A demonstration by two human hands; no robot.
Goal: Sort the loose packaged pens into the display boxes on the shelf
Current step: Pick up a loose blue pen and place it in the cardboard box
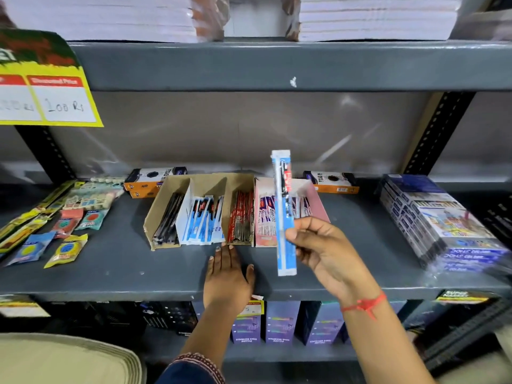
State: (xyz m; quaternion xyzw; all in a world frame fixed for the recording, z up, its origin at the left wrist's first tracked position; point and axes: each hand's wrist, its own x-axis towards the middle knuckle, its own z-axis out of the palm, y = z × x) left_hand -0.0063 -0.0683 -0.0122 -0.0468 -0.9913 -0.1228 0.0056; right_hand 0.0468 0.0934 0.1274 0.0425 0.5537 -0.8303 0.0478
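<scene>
Packaged pen [284,214] (upright) — pinched in right hand [322,246].

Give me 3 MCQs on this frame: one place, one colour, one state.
1. Where does the left hand rest?
A. on the shelf in front of the boxes
B. inside a box
C. on the top shelf

2. What colour is the held pen pack?
A. green
B. blue and white
C. black

3. How is the pen pack held?
A. flat on the shelf
B. roughly upright in the right hand
C. tucked in the pink box

Key: 1 A, palm down on the shelf by the brown box; 2 B, blue strips on white; 3 B, fingers pinch it above the shelf.
</scene>
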